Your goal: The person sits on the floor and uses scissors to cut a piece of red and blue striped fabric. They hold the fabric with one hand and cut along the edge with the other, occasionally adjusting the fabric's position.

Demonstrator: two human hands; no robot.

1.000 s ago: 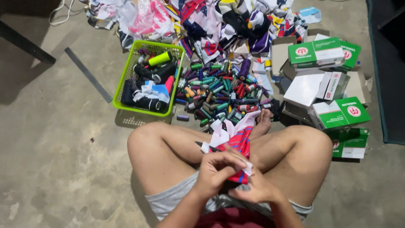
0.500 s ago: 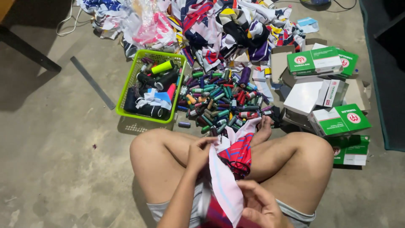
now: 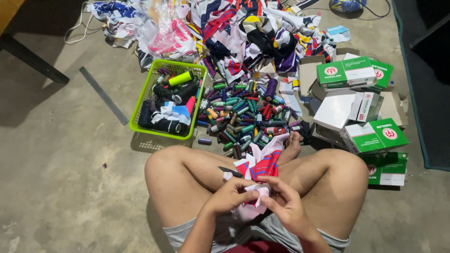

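- Fabric piece: a red, blue and white striped cloth with a white edge, lying in the lap of a person seated cross-legged on the floor; its lower end is gathered between both hands, its upper end drapes towards the bare foot.
- Left hand: fingers curled and pressed together on the cloth's white edge, pinching it from the left side.
- Right hand: thumb and forefinger pinching the same white edge from the right; the two hands meet over the cloth.
- Small dark blade: a pointed tool tip showing just above the left hand; which fingers hold it cannot be told.
- Thread spools: a loose heap of many small spools, green, red, purple and dark, on the floor just beyond the foot and knees.
- Green basket: a bright green plastic basket to the left of the heap, holding larger cones of thread and folded cloth.
- Cloth pile: mixed printed fabric pieces, red, white, navy and purple, heaped behind the spools and basket.
- Green and white boxes: several cardboard cartons stacked to the right of the spools, near the right knee.
- Metal ruler: a long grey strip lying flat on the concrete floor, left of the basket.
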